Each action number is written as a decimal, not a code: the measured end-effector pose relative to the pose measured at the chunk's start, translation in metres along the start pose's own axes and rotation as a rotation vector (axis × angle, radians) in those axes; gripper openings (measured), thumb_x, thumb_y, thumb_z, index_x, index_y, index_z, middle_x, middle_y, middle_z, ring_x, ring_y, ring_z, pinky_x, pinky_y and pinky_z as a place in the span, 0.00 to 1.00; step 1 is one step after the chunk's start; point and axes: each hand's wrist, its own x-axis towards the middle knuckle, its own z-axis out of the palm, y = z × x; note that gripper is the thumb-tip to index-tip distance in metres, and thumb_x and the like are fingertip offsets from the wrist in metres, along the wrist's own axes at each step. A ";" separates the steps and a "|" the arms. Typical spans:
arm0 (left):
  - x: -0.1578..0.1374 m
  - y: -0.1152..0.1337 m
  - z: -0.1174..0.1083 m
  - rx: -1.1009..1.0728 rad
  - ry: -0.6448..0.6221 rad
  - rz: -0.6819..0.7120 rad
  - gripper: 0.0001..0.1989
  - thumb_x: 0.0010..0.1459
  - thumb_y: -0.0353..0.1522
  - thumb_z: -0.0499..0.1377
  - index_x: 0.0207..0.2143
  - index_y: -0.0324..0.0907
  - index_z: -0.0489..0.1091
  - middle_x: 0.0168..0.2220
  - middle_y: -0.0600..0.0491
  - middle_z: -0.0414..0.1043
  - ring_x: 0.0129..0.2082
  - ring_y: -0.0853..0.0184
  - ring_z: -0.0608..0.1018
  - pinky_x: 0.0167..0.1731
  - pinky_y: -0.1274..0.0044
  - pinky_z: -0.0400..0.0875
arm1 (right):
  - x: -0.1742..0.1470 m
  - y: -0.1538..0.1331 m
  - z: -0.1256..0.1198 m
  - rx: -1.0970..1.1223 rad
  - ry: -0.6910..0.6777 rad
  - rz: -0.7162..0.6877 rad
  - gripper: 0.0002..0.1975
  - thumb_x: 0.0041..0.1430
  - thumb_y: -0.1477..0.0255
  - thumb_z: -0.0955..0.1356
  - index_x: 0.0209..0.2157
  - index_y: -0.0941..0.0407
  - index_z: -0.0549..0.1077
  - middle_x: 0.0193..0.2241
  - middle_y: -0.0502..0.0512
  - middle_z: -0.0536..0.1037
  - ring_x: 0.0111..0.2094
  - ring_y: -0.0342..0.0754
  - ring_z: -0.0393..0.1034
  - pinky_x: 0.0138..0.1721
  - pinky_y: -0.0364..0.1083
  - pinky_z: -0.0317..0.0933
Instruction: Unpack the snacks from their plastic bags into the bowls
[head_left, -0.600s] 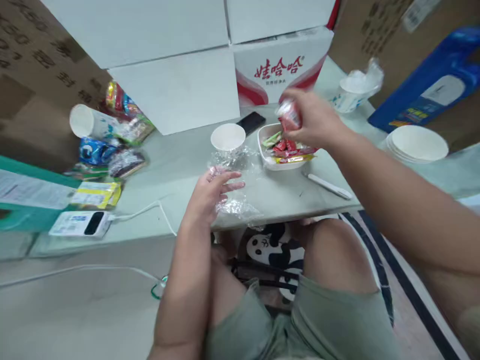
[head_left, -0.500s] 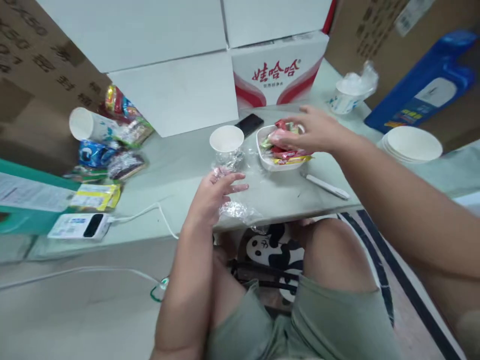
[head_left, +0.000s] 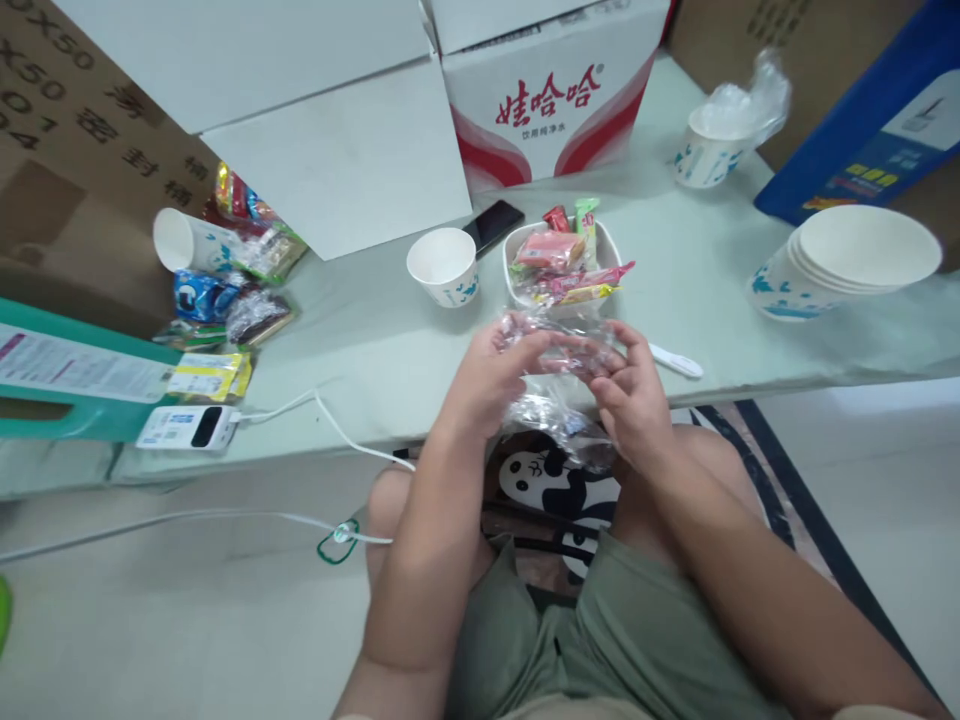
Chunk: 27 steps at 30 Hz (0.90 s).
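Observation:
Crinkled clear plastic wrap (head_left: 559, 415) hangs between my two hands at the table's front edge. My left hand (head_left: 491, 375) grips its left side, fingers curled into the film. On the other side my right hand (head_left: 634, 395) pinches the wrap between thumb and fingers. Just beyond them stands a white square bowl (head_left: 517, 290) of wrapped snacks, among them a pink packet (head_left: 551, 250), a green one (head_left: 587, 230) and a yellow one (head_left: 581, 294). A white-handled tool (head_left: 677, 361) lies partly behind my right hand.
A paper cup (head_left: 444, 268) and a black phone (head_left: 495, 224) are left of the bowl. Stacked cups (head_left: 840, 265) and a plastic-filled cup (head_left: 709, 150) stand at right. Snack packets (head_left: 259, 315), a tipped cup (head_left: 195, 243) and a white cabled device (head_left: 187, 427) lie left. Cartons (head_left: 555, 110) rise behind.
My right hand has left the bowl and come down to the plastic wrap. My left hand has moved right with the wrap, which is now stretched between both hands. The view has shifted slightly.

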 end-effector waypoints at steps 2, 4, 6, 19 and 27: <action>0.002 -0.006 0.014 -0.025 -0.029 -0.005 0.11 0.52 0.33 0.66 0.31 0.40 0.65 0.34 0.53 0.77 0.31 0.69 0.82 0.23 0.84 0.67 | 0.001 -0.004 -0.006 0.047 0.053 0.038 0.35 0.51 0.53 0.76 0.55 0.45 0.60 0.44 0.55 0.80 0.45 0.54 0.79 0.47 0.55 0.74; 0.006 -0.010 0.024 -0.032 -0.047 -0.004 0.11 0.52 0.33 0.67 0.32 0.40 0.67 0.34 0.53 0.77 0.32 0.69 0.81 0.28 0.82 0.71 | 0.002 -0.009 -0.011 0.040 0.095 0.052 0.33 0.52 0.56 0.76 0.55 0.45 0.60 0.38 0.52 0.80 0.41 0.52 0.80 0.42 0.52 0.75; 0.009 -0.012 0.031 -0.024 -0.056 0.006 0.12 0.52 0.34 0.68 0.33 0.40 0.68 0.34 0.52 0.77 0.32 0.69 0.81 0.30 0.80 0.72 | 0.002 -0.013 -0.014 0.009 0.120 0.035 0.32 0.54 0.58 0.76 0.55 0.44 0.60 0.35 0.49 0.78 0.37 0.50 0.80 0.39 0.51 0.75; 0.039 -0.009 0.049 0.160 -0.125 -0.023 0.06 0.59 0.30 0.64 0.35 0.39 0.68 0.38 0.51 0.76 0.36 0.69 0.81 0.27 0.83 0.72 | 0.006 -0.021 -0.035 -0.091 0.351 -0.004 0.30 0.54 0.62 0.75 0.57 0.43 0.65 0.34 0.47 0.76 0.19 0.38 0.62 0.18 0.40 0.57; 0.040 -0.022 -0.044 0.295 -0.046 -0.004 0.14 0.57 0.40 0.64 0.30 0.40 0.67 0.31 0.51 0.77 0.23 0.73 0.79 0.12 0.85 0.51 | 0.013 -0.019 -0.021 -0.092 0.313 0.071 0.27 0.55 0.61 0.76 0.55 0.47 0.69 0.31 0.45 0.80 0.16 0.36 0.56 0.16 0.40 0.53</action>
